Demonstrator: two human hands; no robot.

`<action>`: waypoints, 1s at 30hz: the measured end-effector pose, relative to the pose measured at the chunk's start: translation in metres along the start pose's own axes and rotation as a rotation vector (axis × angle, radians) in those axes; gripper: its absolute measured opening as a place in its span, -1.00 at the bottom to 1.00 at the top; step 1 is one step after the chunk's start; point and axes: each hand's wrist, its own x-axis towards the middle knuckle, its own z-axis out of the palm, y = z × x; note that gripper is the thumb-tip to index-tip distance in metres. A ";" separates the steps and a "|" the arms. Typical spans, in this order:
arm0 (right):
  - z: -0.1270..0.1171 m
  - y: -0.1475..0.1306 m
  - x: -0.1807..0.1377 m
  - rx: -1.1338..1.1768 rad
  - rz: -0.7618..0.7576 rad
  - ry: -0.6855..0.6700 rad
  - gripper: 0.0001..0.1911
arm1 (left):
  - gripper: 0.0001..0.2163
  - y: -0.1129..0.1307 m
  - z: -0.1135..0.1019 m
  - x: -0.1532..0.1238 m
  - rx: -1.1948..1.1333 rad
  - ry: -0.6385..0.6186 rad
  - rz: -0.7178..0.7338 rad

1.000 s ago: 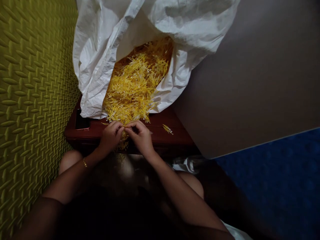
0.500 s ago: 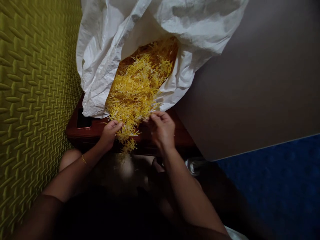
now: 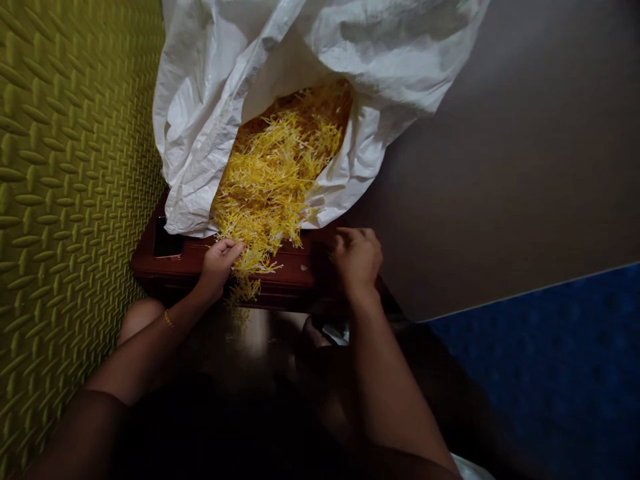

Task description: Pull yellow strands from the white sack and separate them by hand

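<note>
A large white woven sack (image 3: 195,153) lies with its mouth toward me. Out of it spills a tangled heap of thin yellow strands with white tips (image 3: 275,173), some hanging over the front edge of the dark red surface. At the heap's lower left, my left hand (image 3: 218,262) pinches some of the yellow strands between thumb and fingers. My right hand (image 3: 359,259) is apart from the heap, off to its right above the red surface. Its fingers are curled together, and whatever they may hold is too dark to make out.
A dark phone (image 3: 167,239) lies on the red surface (image 3: 200,267) left of the sack. A yellow-green textured panel (image 3: 75,167) rises on the left. On the right stands a grey-brown flat panel (image 3: 525,167), with a blue mat (image 3: 560,360) beyond its lower edge.
My right hand has moved right, away from the yellow strands, uncovering part of the red surface. My left hand has stayed nearly in place at the heap's edge.
</note>
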 end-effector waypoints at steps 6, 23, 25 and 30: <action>-0.008 -0.087 -0.042 0.557 -0.301 -0.168 -0.81 | -0.81 -0.003 0.002 0.000 0.117 0.012 0.115; 0.012 -0.098 -0.053 1.017 0.095 -0.452 -0.87 | -0.81 0.000 -0.001 0.000 0.159 0.012 0.092; 0.013 -0.098 -0.053 1.080 0.174 -0.468 -0.85 | -0.79 -0.001 0.001 -0.001 0.126 -0.038 0.052; 0.015 -0.098 -0.055 1.122 0.211 -0.489 -0.84 | -0.68 -0.006 0.003 -0.004 0.052 -0.159 -0.030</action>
